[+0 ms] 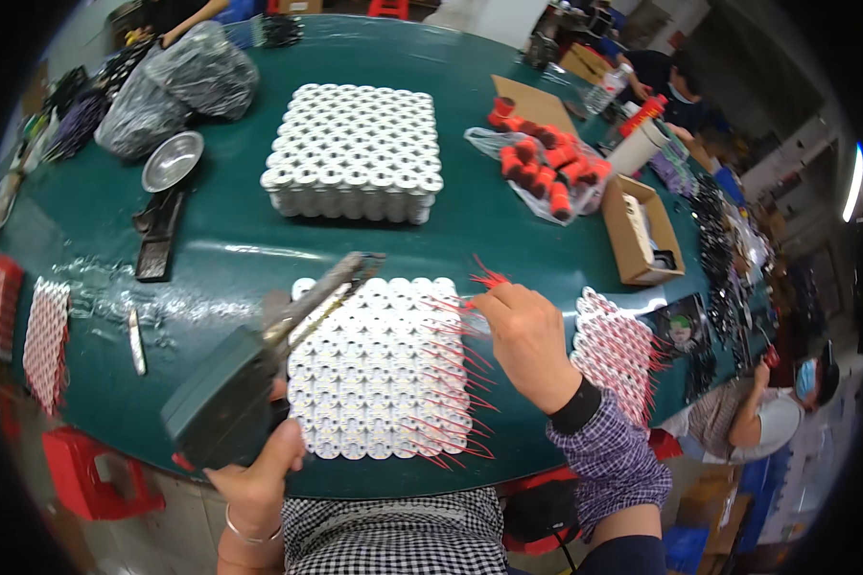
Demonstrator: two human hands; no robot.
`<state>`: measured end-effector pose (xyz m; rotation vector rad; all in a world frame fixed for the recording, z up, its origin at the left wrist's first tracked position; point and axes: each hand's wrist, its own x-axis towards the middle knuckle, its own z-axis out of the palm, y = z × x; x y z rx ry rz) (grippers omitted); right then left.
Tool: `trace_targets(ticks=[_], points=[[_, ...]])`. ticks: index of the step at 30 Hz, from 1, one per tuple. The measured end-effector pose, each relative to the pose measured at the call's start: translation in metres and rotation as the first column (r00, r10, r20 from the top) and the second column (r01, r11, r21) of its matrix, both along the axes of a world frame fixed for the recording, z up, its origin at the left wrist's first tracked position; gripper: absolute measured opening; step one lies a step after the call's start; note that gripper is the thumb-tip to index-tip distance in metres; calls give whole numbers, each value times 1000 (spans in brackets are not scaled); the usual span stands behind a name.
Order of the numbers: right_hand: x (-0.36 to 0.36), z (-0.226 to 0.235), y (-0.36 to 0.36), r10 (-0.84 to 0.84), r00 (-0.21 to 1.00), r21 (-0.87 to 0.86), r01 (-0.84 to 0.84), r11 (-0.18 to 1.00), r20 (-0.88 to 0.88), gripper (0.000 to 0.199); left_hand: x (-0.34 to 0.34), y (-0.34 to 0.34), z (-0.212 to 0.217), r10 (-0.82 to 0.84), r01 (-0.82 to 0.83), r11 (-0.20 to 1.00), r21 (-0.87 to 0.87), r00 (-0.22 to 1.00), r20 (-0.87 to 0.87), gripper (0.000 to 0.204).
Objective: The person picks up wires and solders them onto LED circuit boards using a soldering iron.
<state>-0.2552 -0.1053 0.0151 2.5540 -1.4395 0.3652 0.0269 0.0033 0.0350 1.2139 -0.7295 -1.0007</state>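
Gun-shaped tool (222,393) in L hand (262,468); long axis diag., tip fwd-right.

The wires (490,280) are red, the discs (381,374) white, the tabletop (494,230) green, the sleeve (609,460) purple-checked.

My bare right hand (525,335) meets a black ribbed cuff (577,408) on a purple-and-white checked sleeve (612,455). A pale bangle (248,539) (thin, round) circles my left wrist; black-and-white gingham cloth (393,537) covers my front.
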Motion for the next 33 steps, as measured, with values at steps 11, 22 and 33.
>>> trace_targets(ticks=[11, 22, 33], points=[[49, -51, -15, 36, 930, -17, -32, 999, 366, 21, -5, -19, -24, -112, 107, 988, 114, 993, 38, 38], [47, -64, -23, 71, 920, -43, -59, 997, 386, 23, -11, -43, -47, -287, 289, 956, 50, 888, 360, 15], [49, -63, -26, 76, 917, -52, -61, 997, 392, 23, -15, -50, -43, -318, 293, 947, 129, 819, 477, 11]])
